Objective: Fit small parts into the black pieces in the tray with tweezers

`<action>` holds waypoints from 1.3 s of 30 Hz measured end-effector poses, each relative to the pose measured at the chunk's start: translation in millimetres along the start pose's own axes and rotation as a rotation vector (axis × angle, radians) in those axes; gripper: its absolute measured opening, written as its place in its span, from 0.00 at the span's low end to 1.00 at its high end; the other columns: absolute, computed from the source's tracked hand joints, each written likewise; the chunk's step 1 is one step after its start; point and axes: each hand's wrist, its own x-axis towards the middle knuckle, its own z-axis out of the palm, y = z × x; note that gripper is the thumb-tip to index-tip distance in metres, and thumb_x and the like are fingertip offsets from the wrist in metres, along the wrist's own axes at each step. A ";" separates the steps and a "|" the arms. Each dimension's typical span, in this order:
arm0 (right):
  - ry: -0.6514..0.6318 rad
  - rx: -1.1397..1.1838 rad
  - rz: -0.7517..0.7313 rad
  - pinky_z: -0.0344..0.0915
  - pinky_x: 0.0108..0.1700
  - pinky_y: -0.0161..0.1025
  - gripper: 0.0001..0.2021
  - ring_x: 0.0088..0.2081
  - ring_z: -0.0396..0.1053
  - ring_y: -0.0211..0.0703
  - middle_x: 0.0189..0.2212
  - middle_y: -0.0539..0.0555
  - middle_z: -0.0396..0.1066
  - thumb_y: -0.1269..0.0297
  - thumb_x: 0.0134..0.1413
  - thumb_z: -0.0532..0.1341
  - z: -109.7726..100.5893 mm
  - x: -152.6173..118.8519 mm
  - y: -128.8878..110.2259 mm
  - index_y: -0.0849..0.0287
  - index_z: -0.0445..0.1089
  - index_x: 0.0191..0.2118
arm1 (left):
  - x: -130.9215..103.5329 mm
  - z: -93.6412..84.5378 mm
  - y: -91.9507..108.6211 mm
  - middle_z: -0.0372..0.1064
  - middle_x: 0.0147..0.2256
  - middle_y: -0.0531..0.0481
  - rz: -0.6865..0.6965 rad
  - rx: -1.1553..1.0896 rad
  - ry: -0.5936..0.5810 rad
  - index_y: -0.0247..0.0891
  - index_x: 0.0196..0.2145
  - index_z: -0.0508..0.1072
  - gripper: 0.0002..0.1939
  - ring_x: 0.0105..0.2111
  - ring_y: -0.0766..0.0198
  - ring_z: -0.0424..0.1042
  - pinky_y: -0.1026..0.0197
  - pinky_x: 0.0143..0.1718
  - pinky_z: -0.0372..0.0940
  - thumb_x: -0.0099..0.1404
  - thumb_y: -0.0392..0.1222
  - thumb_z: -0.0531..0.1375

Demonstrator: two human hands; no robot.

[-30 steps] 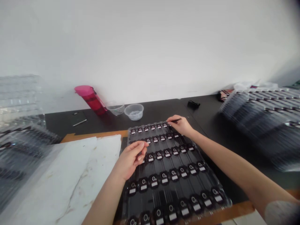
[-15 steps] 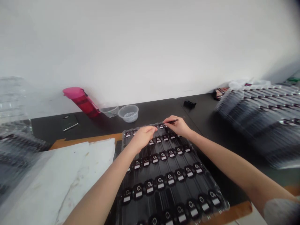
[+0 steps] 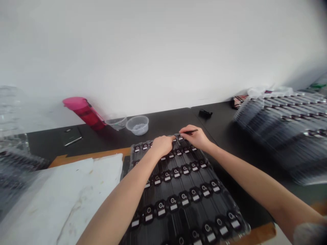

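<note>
A clear plastic tray (image 3: pixel 182 214) holds rows of small black parts (image 3: pixel 184 198), each with a ring mark and a white rectangle. At its far edge my right hand (image 3: pixel 196 137) is closed round a slim dark pen-like tool (image 3: pixel 191 131), its fingertips at a part in the last row. Just left of it, my left hand (image 3: pixel 162 145) is curled, with the index fingertip over or touching a neighbouring part. Its other fingers are hidden from me, so whether they hold something small cannot be made out.
Behind the tray stands a clear tub (image 3: pixel 138 125) of small pale pieces, beside a pink bottle pouch (image 3: pixel 83 112). A phone (image 3: pixel 72 136) lies farther left. Stacked clear trays (image 3: pixel 283 132) rise at right, more at far left. A white sheet (image 3: pixel 76 190) covers board at left.
My left hand has shifted right, its fingertip now at the far row beside my right hand. The right hand stays nearly in place with the dark tool. The view has shifted slightly.
</note>
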 end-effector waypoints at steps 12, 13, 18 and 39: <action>0.131 0.110 0.100 0.68 0.37 0.39 0.05 0.35 0.70 0.44 0.32 0.53 0.71 0.63 0.52 0.62 -32.4 -24.5 0.2 0.58 0.73 0.33 | -0.6 -1.5 5.5 0.73 0.42 0.39 -0.019 0.057 -0.003 0.48 0.53 0.67 0.22 0.41 0.50 0.73 0.53 0.38 0.65 0.65 0.39 0.44; 0.150 0.129 0.122 0.68 0.37 0.39 0.06 0.35 0.70 0.44 0.32 0.54 0.71 0.62 0.52 0.62 -33.0 -26.2 1.8 0.58 0.73 0.32 | -0.8 -1.0 5.4 0.73 0.42 0.39 -0.026 0.053 -0.004 0.48 0.53 0.67 0.22 0.41 0.50 0.73 0.53 0.38 0.65 0.65 0.40 0.44; 0.303 0.269 0.284 0.69 0.37 0.41 0.09 0.35 0.70 0.45 0.32 0.55 0.72 0.59 0.48 0.65 -33.7 -33.8 13.5 0.60 0.73 0.32 | -1.8 -1.3 5.2 0.73 0.44 0.42 -0.060 0.050 -0.012 0.49 0.55 0.64 0.23 0.42 0.52 0.72 0.55 0.39 0.65 0.66 0.42 0.43; 0.430 0.521 0.400 0.72 0.36 0.42 0.15 0.28 0.70 0.41 0.29 0.53 0.71 0.54 0.44 0.67 -34.4 -39.3 34.1 0.62 0.71 0.33 | -2.1 -2.6 5.9 0.71 0.48 0.45 -0.139 -0.153 0.043 0.44 0.50 0.70 0.19 0.45 0.54 0.70 0.57 0.44 0.62 0.64 0.41 0.48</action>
